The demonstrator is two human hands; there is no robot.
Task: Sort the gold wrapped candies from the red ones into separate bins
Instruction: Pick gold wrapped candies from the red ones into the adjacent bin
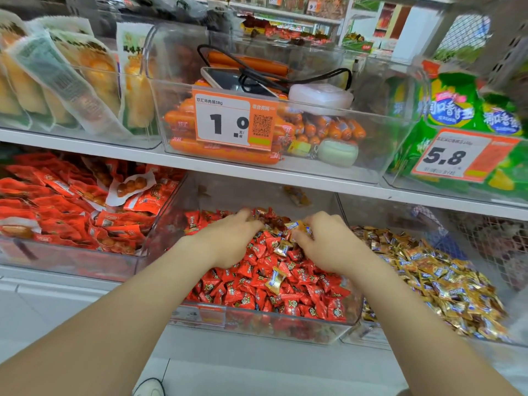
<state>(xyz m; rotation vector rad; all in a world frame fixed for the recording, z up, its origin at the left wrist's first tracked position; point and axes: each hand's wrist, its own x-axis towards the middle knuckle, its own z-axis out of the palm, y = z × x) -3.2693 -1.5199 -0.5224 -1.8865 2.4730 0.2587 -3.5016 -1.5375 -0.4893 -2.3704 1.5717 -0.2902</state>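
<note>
A clear bin (285,327) on the lower shelf holds a heap of red wrapped candies (285,295), with a few gold ones mixed in, such as a gold candy (275,280) lying mid-heap and another gold candy (283,247) between my hands. To its right a second clear bin holds the gold wrapped candies (445,284). My left hand (231,238) rests on the red heap, its fingers curled into the candies. My right hand (325,241) pinches several gold candies (298,226) at its fingertips over the red bin.
A bin of red snack packets (71,212) stands to the left. The shelf above carries a bin of orange sausages (223,150) with a phone, cable and white case on top, and price tags (234,121). Green bags (457,110) sit at upper right.
</note>
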